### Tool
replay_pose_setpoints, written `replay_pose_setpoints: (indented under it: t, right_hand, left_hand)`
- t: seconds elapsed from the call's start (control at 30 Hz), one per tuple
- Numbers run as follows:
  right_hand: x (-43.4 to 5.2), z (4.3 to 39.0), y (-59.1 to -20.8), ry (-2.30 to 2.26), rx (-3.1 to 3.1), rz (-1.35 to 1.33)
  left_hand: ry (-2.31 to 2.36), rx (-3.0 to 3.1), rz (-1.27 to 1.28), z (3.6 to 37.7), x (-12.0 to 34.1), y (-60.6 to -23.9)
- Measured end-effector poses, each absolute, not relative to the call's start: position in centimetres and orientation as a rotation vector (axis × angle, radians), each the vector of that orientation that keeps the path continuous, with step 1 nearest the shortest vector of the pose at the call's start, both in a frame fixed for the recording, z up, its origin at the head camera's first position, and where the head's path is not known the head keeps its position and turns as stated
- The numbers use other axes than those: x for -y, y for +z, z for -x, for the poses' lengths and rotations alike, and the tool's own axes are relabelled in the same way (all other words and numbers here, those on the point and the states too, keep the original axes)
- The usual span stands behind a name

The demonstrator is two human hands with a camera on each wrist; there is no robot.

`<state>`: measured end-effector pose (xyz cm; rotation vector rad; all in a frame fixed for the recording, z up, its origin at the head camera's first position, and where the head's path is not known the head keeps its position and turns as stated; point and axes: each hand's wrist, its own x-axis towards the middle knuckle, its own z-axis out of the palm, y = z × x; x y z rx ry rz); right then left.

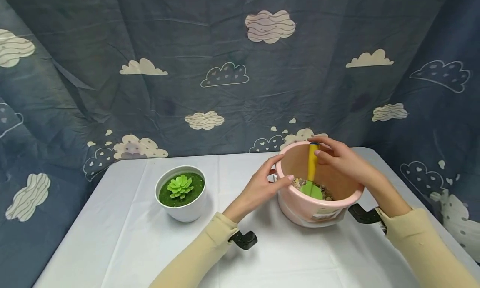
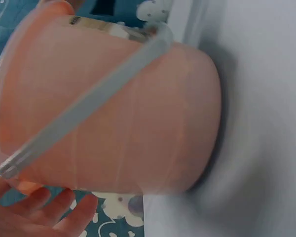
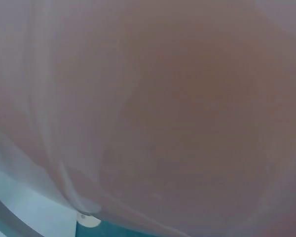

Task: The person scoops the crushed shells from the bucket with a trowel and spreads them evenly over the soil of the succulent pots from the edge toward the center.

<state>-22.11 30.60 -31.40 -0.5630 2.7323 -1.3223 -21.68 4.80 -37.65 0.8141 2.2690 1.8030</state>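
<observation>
A pink bucket [image 1: 300,213] stands on the right of the table, with gravel [image 1: 328,194] in its bottom. My left hand [image 1: 262,186] holds the bucket's left side, its thumb at the rim and its fingers spread along the outside. In the left wrist view those fingers [image 2: 71,212] show beside the bucket wall [image 2: 138,123]. A small hand trowel [image 1: 312,163] with a yellow handle and green blade stands almost upright inside. My right hand [image 1: 339,161] reaches over the bucket and pinches the top of its handle. Pink wall [image 3: 187,123] fills the right wrist view, hiding that hand.
A white pot [image 1: 187,215] with a green artificial succulent [image 1: 180,186] stands to the left on the white-covered table [image 1: 131,246]. The bucket's pale carrying handle [image 2: 89,103] hangs slanting down its side. A dark cloud-printed curtain [image 1: 180,33] rises behind the table.
</observation>
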Motion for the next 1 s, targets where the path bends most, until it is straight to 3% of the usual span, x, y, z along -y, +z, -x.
replay_pose_setpoints:
  t: [1.0]
  right_hand:
    - [-30.6,20.7,-31.0,-1.407,-2.619,0.651]
  left_hand:
    - [1.808,-1.860,-0.774,23.3,-4.4,-37.9]
